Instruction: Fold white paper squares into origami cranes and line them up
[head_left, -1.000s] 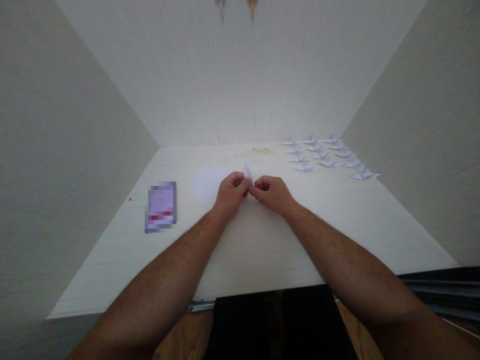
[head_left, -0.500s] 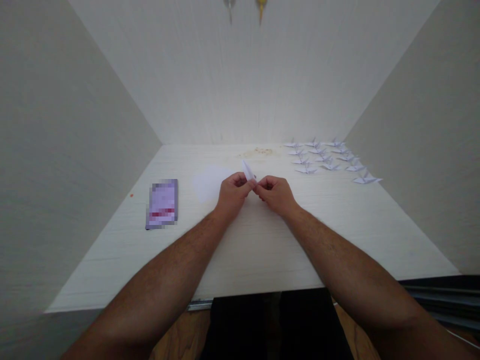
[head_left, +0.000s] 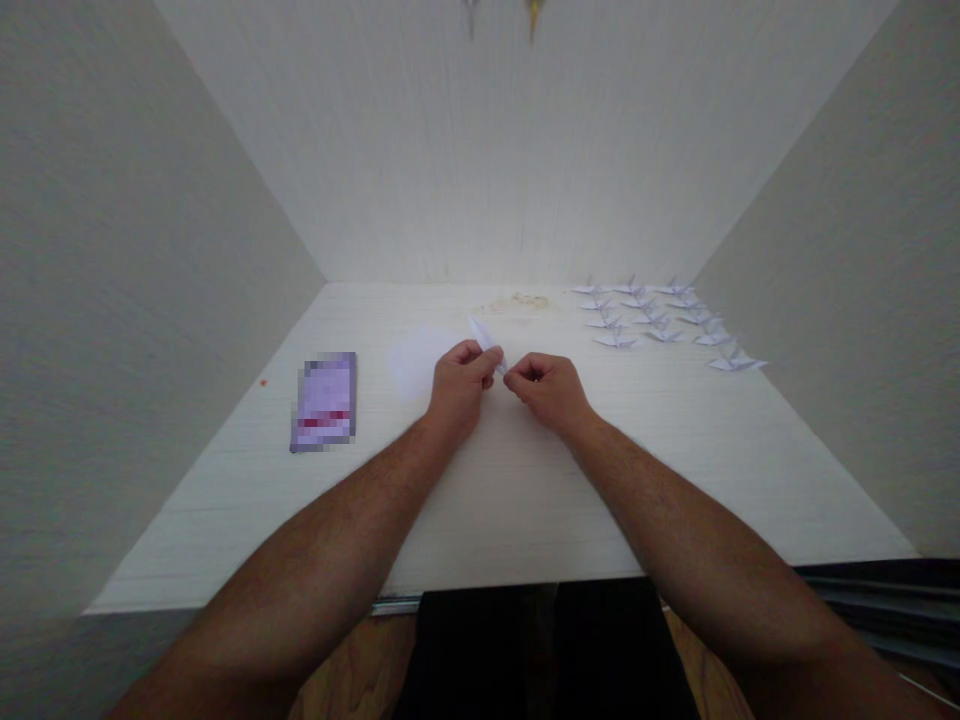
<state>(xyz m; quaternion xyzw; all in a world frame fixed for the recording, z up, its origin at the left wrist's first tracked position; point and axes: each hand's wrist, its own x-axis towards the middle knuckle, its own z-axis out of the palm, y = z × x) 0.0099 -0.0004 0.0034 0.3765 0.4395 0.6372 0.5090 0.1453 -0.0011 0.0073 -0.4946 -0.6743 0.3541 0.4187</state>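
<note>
Both hands meet at mid-tabletop, a little above the surface. Left hand [head_left: 456,385]: fingers curled in, thumb and forefinger pinched on the near end of a small folded white paper [head_left: 485,341]. Right hand [head_left: 547,388]: also curled tight, fingertips pinching the same near end from the right side. The paper is narrow and pointed, and its free tip slants up and away to the far left. How many folds it has is too small to tell.

Tabletop [head_left: 525,500]: pale wood grain, boxed in by plain walls on the left, right and far sides.

Around the hands:
- Pale sheet of paper [head_left: 414,362] lying flat just left of the left hand, partly hidden by it.
- Purple packet [head_left: 324,400], blurred, further left, well apart from the hands.
- Small red speck [head_left: 263,382] left of the packet.
- Brownish stain [head_left: 526,301] at the far edge, beyond the hands.
- Rows of folded paper cranes [head_left: 651,316] at far right, with one lone crane [head_left: 735,362] nearest the right wall.
- Two small hanging objects [head_left: 534,14] at the top edge of the view, cut off.

Nothing lies between the hands and the cranes.
</note>
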